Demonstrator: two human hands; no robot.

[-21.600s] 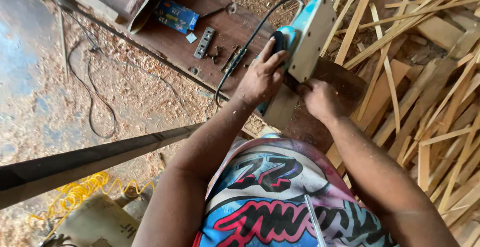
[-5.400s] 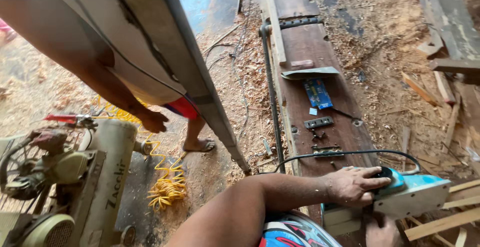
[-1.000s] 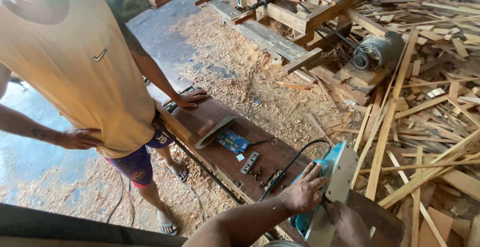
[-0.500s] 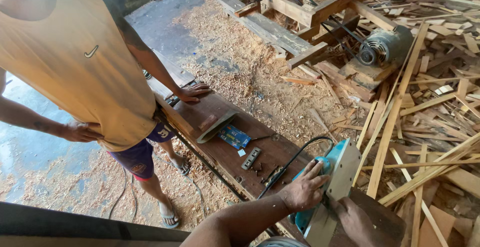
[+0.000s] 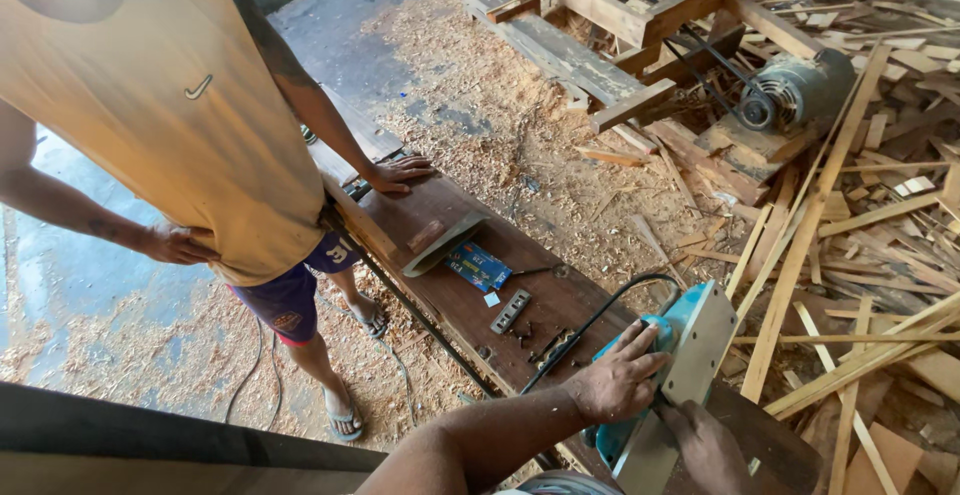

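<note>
Since the frame half a second earlier: electric planer (image 5: 668,375) tipped slightly further along the plank (image 5: 470,300), view lowered a little, second person's stance unchanged.

Planer: teal body, pale flat base turned up on edge, resting at the near end of the dark plank. Left hand (image 5: 622,383) closed over the top of the body, fingers wrapped around the housing. Right hand (image 5: 708,445) pressed against the lower edge of the base, fingers curled on it; grip partly hidden at the frame's bottom edge. Black cable (image 5: 590,323) looping from the tool back across the plank.

Just beyond the tool on the plank: small metal parts (image 5: 512,311), a blue box (image 5: 478,267), a curved grey piece (image 5: 445,243). Further along: second person's hand (image 5: 400,173) flat on the plank, yellow shirt (image 5: 170,105) at left. To the right: heap of offcut strips (image 5: 860,285). Beyond: motor (image 5: 800,90) with belt on a rough wooden frame, sawdust (image 5: 480,105) over the floor.

Hazards, as a judgement: cable close to the base, liable to snag or be cut if dragged under. Loose metal parts in the tool's path, liable to strike the blades. Base on edge with fingers near the cutter side; risk of injury on accidental start. Second person's hand on the same plank; risk from a slip.
</note>
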